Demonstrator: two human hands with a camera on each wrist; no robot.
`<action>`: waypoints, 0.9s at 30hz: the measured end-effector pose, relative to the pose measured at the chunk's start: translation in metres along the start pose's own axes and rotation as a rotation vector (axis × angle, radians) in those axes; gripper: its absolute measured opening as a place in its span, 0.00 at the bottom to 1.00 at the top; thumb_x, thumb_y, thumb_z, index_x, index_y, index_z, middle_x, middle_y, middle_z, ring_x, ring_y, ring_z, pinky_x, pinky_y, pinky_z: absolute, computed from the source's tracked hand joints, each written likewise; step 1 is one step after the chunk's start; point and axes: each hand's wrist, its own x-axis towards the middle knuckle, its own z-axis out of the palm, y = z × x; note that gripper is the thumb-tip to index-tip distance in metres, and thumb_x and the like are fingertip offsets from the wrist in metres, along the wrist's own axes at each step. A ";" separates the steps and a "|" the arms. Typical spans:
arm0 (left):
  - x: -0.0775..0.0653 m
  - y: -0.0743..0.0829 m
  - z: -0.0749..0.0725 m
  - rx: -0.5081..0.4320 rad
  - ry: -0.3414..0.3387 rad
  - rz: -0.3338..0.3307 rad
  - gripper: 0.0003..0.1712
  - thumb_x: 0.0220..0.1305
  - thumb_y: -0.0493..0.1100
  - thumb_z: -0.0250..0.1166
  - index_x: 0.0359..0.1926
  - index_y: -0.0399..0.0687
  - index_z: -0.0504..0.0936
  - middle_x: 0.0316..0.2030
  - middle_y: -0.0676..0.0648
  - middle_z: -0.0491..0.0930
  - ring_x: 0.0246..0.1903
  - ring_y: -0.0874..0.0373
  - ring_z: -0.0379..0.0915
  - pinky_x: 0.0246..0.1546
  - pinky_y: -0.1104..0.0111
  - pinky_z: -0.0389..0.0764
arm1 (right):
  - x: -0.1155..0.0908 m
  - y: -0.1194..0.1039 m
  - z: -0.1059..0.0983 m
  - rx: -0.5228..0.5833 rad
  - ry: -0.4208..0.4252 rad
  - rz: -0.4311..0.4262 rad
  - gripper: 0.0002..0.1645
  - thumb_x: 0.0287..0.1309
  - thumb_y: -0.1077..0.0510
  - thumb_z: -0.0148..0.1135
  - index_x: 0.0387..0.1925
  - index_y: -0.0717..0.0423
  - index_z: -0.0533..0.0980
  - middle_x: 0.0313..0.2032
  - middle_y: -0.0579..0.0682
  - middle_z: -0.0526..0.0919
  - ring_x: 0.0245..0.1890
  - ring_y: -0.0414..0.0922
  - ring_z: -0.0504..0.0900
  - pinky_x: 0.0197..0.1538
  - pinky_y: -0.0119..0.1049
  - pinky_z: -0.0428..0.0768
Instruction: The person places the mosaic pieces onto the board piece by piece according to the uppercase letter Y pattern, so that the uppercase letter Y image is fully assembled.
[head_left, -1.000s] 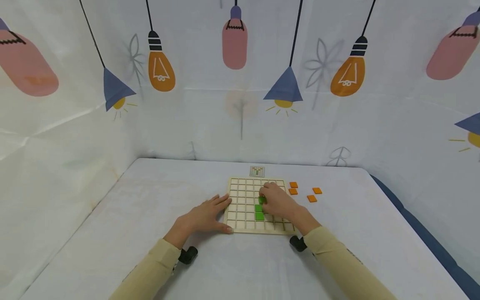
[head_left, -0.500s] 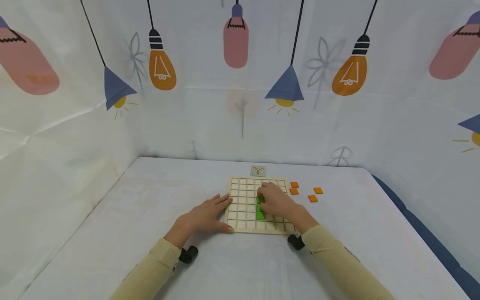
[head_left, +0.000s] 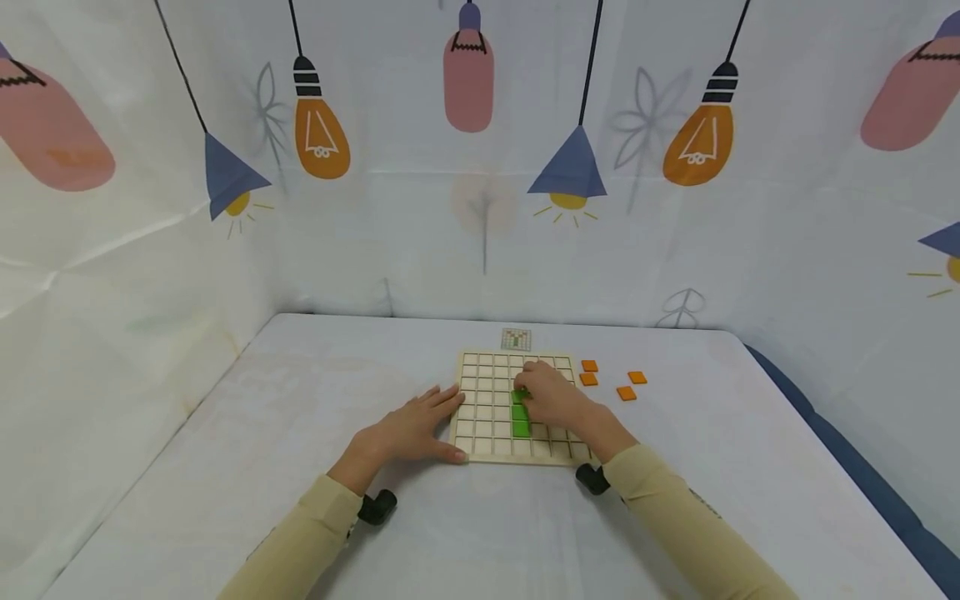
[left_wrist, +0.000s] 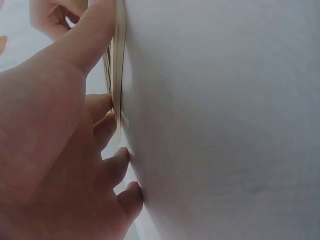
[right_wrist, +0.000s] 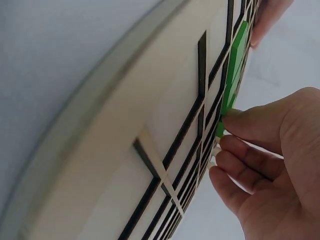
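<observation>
A pale wooden grid board (head_left: 487,457) lies on the white table. My left hand (head_left: 416,431) rests along its left edge with fingers spread, thumb at the near corner; the left wrist view shows the fingertips against the board's side (left_wrist: 119,55). My right hand (head_left: 558,398) is over the middle of the board, fingers curled. In the right wrist view its thumb and index finger pinch a green square tile (right_wrist: 220,129) at the far end of a column of green tiles (right_wrist: 237,65). Part of that tile is hidden behind the fingers.
Several orange square tiles (head_left: 626,393) lie on the table (head_left: 690,433) right of the board. A small card with a grid pattern (head_left: 516,339) lies just beyond the board's far edge. A white curtain with printed lamps (head_left: 420,242) hangs behind the table.
The right hand has shifted slightly left over the green column, and its pinched tile now sits in line with the others. The left hand has stayed on the board's edge.
</observation>
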 end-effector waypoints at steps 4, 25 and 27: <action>0.000 0.000 0.000 -0.005 -0.001 0.002 0.58 0.55 0.68 0.69 0.78 0.52 0.53 0.80 0.51 0.47 0.79 0.45 0.39 0.78 0.47 0.48 | -0.002 -0.001 -0.001 0.003 0.000 -0.007 0.11 0.63 0.67 0.61 0.45 0.60 0.83 0.40 0.52 0.80 0.39 0.45 0.72 0.45 0.40 0.77; 0.004 -0.005 0.004 0.005 0.006 0.020 0.59 0.55 0.68 0.69 0.79 0.53 0.52 0.80 0.51 0.46 0.80 0.45 0.38 0.78 0.47 0.48 | -0.001 0.010 0.003 0.035 0.009 0.003 0.11 0.63 0.65 0.61 0.45 0.55 0.85 0.37 0.45 0.79 0.36 0.41 0.70 0.42 0.35 0.74; 0.003 -0.004 0.003 0.008 0.004 0.022 0.59 0.55 0.68 0.69 0.79 0.52 0.52 0.80 0.50 0.46 0.79 0.45 0.38 0.78 0.46 0.47 | -0.002 0.011 0.002 0.033 0.013 0.003 0.12 0.63 0.65 0.61 0.44 0.55 0.85 0.38 0.46 0.80 0.37 0.41 0.72 0.44 0.36 0.76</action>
